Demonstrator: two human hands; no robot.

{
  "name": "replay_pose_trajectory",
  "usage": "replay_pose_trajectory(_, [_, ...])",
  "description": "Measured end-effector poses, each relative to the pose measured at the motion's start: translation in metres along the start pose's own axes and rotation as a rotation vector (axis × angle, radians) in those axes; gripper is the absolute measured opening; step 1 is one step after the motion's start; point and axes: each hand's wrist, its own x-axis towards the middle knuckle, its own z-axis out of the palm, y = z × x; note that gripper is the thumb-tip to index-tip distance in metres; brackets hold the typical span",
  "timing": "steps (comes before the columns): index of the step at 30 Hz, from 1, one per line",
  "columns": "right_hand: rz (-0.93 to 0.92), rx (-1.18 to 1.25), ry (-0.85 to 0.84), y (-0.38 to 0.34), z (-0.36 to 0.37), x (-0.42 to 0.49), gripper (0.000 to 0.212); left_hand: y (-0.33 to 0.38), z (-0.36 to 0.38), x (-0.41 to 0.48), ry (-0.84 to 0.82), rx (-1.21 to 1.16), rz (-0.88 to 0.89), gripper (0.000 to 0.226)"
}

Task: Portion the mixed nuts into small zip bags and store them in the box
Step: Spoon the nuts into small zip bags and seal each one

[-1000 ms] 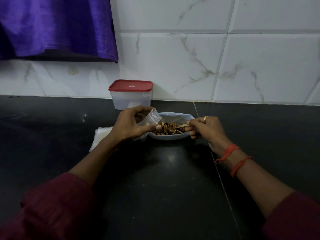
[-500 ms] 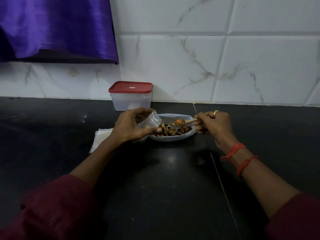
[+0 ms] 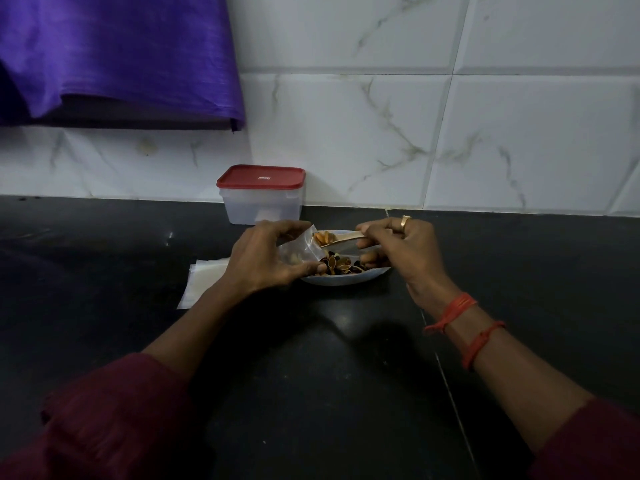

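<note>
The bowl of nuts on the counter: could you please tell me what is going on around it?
A person is portioning mixed nuts. The left hand pinches a small clear zip bag open at the left edge of the bowl, and the right hand holds a spoon heaped with nuts at the bag's mouth. More nuts lie in the bowl. The red-lidded box stands shut by the wall, and a stack of flat bags lies left of the bowl.

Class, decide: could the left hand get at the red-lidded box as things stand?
Likely yes: the box stands just beyond the left hand, nothing between them, but that hand grips the zip bag.
</note>
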Motion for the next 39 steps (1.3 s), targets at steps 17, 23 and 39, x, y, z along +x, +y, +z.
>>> replay_pose_trajectory(17, [-0.897, -0.556, -0.028, 0.02, -0.002, 0.002, 0.023, -0.009, 0.0, 0.003, 0.125, -0.08, -0.012, 0.076])
replay_pose_trajectory(23, [-0.701, -0.346, 0.065, 0.017, -0.002, 0.004, 0.021, -0.005, -0.003, 0.003, 0.246, -0.127, -0.008, 0.077])
replay_pose_trajectory(39, [-0.689, -0.799, 0.093, 0.025, -0.034, 0.018, 0.014, -0.001, -0.003, 0.003, 0.252, -0.079, 0.001, 0.075])
